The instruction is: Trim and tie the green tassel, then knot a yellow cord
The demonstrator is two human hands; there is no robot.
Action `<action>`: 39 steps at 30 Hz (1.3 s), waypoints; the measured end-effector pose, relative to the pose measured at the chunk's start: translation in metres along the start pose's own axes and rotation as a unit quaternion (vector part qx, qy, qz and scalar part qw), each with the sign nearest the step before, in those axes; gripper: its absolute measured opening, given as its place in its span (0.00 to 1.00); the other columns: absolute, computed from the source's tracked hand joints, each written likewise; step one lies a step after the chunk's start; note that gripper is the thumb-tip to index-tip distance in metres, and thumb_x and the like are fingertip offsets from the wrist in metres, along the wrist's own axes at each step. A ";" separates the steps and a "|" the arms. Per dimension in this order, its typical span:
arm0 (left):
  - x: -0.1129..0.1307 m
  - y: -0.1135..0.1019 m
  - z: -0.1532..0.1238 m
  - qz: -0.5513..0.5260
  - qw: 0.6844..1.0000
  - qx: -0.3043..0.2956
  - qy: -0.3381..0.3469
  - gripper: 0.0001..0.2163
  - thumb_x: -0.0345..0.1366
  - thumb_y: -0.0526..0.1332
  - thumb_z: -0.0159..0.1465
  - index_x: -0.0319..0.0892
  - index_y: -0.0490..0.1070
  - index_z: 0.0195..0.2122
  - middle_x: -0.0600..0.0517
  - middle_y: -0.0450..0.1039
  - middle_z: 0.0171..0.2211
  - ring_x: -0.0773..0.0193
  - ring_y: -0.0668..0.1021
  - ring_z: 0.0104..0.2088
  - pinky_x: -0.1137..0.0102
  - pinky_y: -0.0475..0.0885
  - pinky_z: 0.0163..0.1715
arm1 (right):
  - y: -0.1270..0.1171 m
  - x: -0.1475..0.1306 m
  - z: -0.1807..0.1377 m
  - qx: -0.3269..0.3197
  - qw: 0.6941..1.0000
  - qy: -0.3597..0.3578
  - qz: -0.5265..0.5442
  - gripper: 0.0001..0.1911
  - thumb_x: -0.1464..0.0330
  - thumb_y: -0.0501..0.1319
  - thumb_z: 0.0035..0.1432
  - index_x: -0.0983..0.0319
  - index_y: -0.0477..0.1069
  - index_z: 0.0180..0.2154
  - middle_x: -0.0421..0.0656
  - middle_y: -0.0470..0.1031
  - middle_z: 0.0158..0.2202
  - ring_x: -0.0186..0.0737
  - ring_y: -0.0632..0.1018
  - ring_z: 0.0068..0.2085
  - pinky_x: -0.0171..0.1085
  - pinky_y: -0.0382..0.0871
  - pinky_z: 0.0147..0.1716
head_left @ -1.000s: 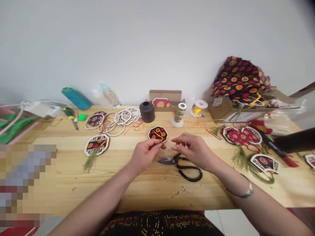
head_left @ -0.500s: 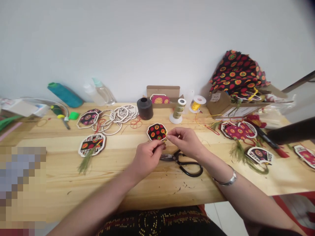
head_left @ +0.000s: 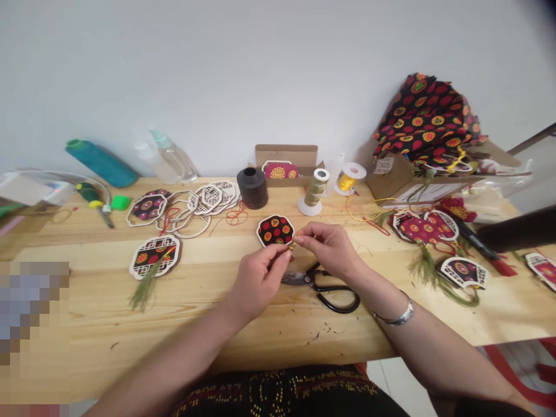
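Observation:
Thumb and forefinger of my left hand (head_left: 259,279) pinch together beside the lower edge of a small pendant (head_left: 275,230). That pendant has a white scalloped frame around black fabric with red and yellow flowers. My right hand (head_left: 326,248) is closed in a pinch just to the right. Between the fingertips a short bit of yellow cord (head_left: 294,243) shows; most of it is hidden. Black-handled scissors (head_left: 336,292) lie under and between my forearms, blades pointing left.
Behind stand a black thread cone (head_left: 253,190), an olive thread spool (head_left: 313,191) and a yellow spool (head_left: 348,178). White lattice frames (head_left: 212,198) and a tasselled pendant (head_left: 155,256) lie left. Several pendants (head_left: 463,272) and a cardboard box (head_left: 399,179) with patterned fabric are right.
My right fingertips have come closer to my left ones, and the yellow strand that crossed the pendant's corner now shows less. The camera view has shifted slightly.

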State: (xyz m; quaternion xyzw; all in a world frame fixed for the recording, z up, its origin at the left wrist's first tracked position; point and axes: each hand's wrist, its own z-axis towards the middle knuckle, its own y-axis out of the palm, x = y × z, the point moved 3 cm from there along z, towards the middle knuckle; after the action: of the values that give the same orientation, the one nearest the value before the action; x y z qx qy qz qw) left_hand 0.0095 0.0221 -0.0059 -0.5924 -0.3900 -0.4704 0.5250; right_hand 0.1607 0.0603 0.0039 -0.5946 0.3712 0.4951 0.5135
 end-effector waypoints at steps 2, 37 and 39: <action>-0.002 0.002 0.001 -0.075 0.994 -0.031 -0.077 0.15 0.43 0.56 0.63 0.40 0.74 0.44 0.48 0.77 0.30 0.71 0.66 0.18 0.73 0.60 0.19 | -0.002 0.001 -0.001 -0.001 1.000 -0.001 0.005 0.09 0.65 0.63 0.51 0.64 0.73 0.25 0.38 0.72 0.22 0.30 0.68 0.25 0.32 0.63 0.27; -0.001 -0.001 0.004 -0.114 0.987 0.003 -0.115 0.10 0.38 0.64 0.53 0.41 0.81 0.34 0.60 0.60 0.14 0.73 0.57 0.17 0.73 0.55 0.20 | 0.002 0.011 -0.002 -0.039 0.996 -0.005 0.084 0.12 0.62 0.62 0.53 0.65 0.69 0.25 0.41 0.74 0.25 0.32 0.72 0.27 0.33 0.64 0.29; 0.000 -0.002 0.004 -0.099 0.988 0.005 -0.116 0.11 0.39 0.64 0.53 0.41 0.81 0.35 0.60 0.58 0.13 0.72 0.58 0.17 0.73 0.56 0.21 | 0.003 0.011 -0.003 -0.045 0.994 -0.006 0.096 0.12 0.61 0.62 0.53 0.64 0.69 0.25 0.41 0.75 0.25 0.32 0.72 0.27 0.33 0.65 0.30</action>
State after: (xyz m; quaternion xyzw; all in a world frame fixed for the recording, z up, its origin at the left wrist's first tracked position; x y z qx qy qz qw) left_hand 0.0085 0.0259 -0.0052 -0.5993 -0.5072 -0.4460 0.4298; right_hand 0.1608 0.0577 -0.0079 -0.5757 0.4006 0.5621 0.4382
